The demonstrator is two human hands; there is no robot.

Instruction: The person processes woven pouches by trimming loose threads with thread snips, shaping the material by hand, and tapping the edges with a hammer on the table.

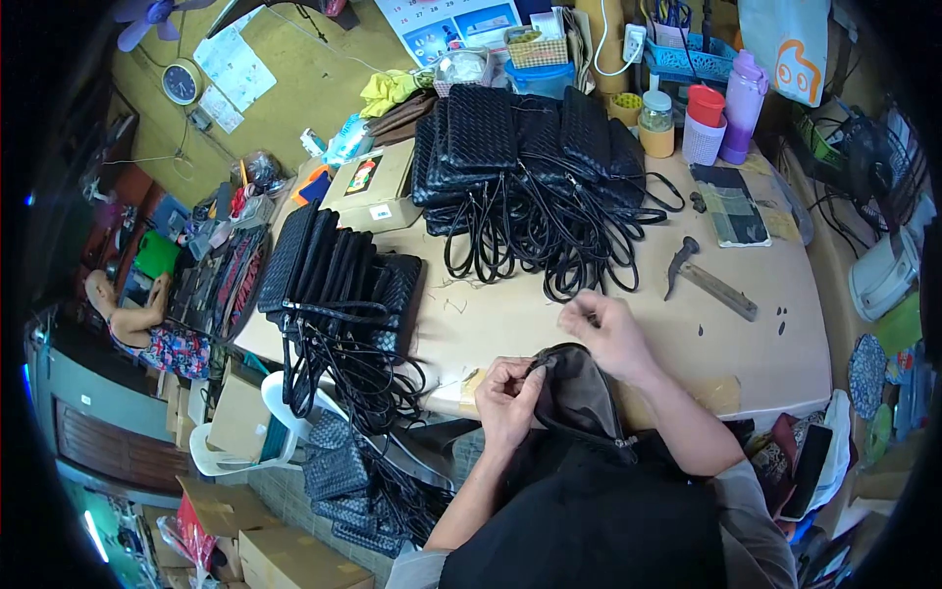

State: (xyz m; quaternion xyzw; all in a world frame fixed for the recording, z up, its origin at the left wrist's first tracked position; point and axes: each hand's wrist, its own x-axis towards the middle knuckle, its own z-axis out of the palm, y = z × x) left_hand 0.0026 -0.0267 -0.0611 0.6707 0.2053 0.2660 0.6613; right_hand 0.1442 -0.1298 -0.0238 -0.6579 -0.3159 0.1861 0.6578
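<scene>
An unzipped black pouch point(581, 398) with a grey-brown lining rests at the table's front edge, against my body. Its zip pull shows at the lower right of the opening. My left hand point(508, 401) is closed on the pouch's left rim, thumb and fingers pinching the edge. Above the opening, my right hand point(606, 332) is raised with its fingers curled together. Whatever lies between those fingertips, if anything, is too small or blurred to make out.
Black woven pouches with wrist straps point(481, 133) are piled at the back; another stack point(324, 265) stands at left. A hammer point(711, 280) and a worn notebook point(731, 206) lie at right. Bottles point(744, 108) stand behind. Another person point(147, 324) sits far left.
</scene>
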